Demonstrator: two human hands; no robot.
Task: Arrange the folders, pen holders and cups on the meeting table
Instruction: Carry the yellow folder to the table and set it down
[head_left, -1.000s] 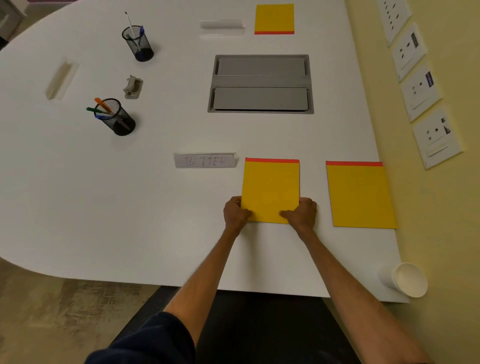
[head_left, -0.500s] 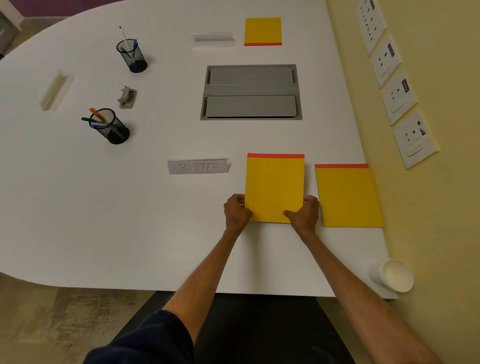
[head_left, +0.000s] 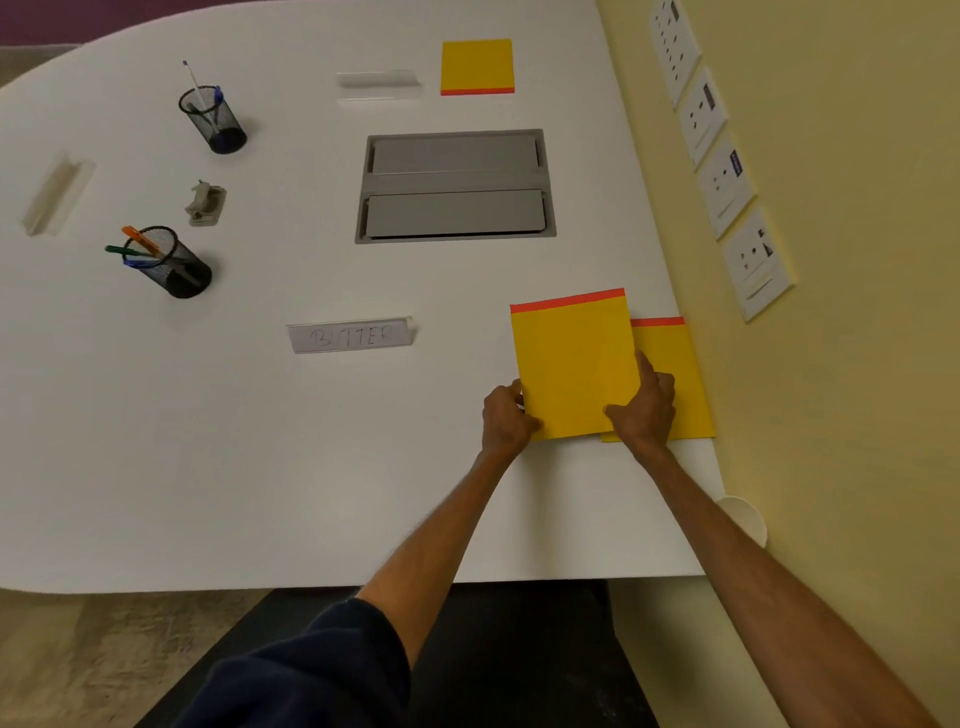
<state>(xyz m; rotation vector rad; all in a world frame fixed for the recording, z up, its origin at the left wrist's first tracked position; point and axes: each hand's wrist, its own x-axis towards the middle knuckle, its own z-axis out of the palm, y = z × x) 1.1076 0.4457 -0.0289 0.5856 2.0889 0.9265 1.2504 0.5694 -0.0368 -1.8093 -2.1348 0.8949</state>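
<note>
A yellow folder (head_left: 569, 364) with a red top strip is held at its near corners by my left hand (head_left: 506, 418) and my right hand (head_left: 647, 408). It overlaps the left part of a second yellow folder (head_left: 678, 374) lying by the wall edge of the white table (head_left: 260, 441). A third yellow folder (head_left: 477, 65) lies at the far side. Two black mesh pen holders stand at the left: one (head_left: 169, 260) with orange, green and blue pens, another (head_left: 213, 119) farther back. A white paper cup (head_left: 745, 517) sits at the table's near right corner, partly hidden by my right arm.
A name plate reading BUTTER (head_left: 350, 336) lies left of the held folder. Two more clear name plates (head_left: 376, 80) (head_left: 54, 192) lie farther off. A grey cable box (head_left: 454, 187) is set into the table's middle. A small grey object (head_left: 205, 203) lies between the pen holders. Wall sockets (head_left: 727, 171) line the right wall.
Both hands have carried the held folder to the right, so it now overlaps the second folder. The view has shifted, too.
</note>
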